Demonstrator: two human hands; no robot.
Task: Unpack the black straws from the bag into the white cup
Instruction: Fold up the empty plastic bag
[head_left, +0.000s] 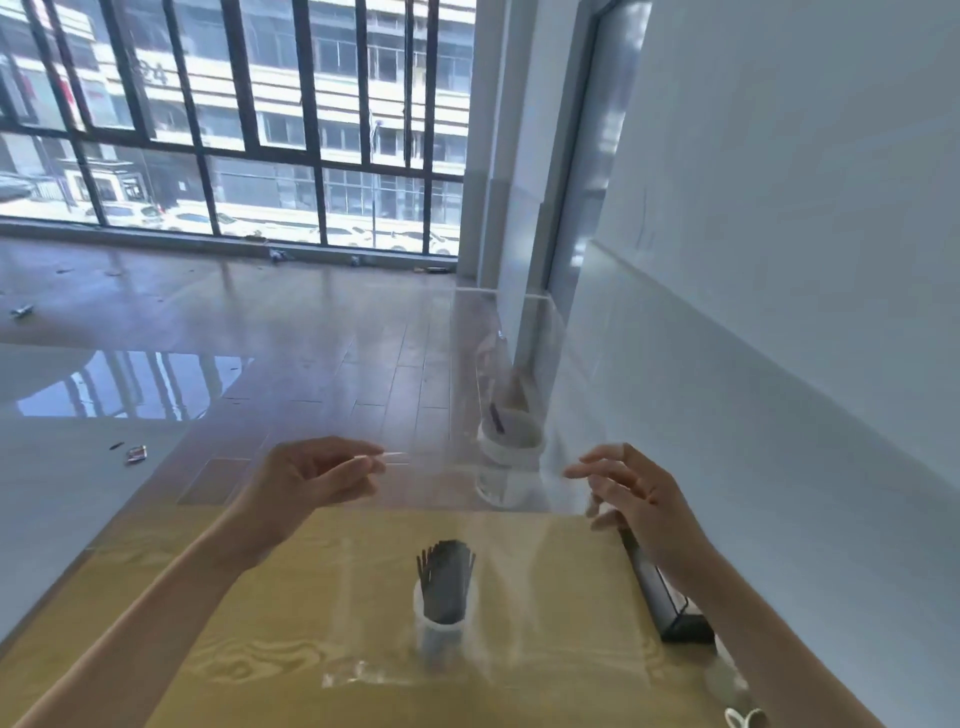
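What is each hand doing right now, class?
Left hand: fingers pinch the top edge of the clear bag.
Right hand: fingers loosely spread at the bag's other edge; grip cannot be told.

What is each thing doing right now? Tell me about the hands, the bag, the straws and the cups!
Left hand: pinches the bag's top edge.
Right hand: fingers spread, at the bag's other edge; grip unclear.
Clear bag: held up, looks empty.
Black straws: upright in the white cup.
White cup: upright on the wooden table.
Far cup: upright, seen through the bag.
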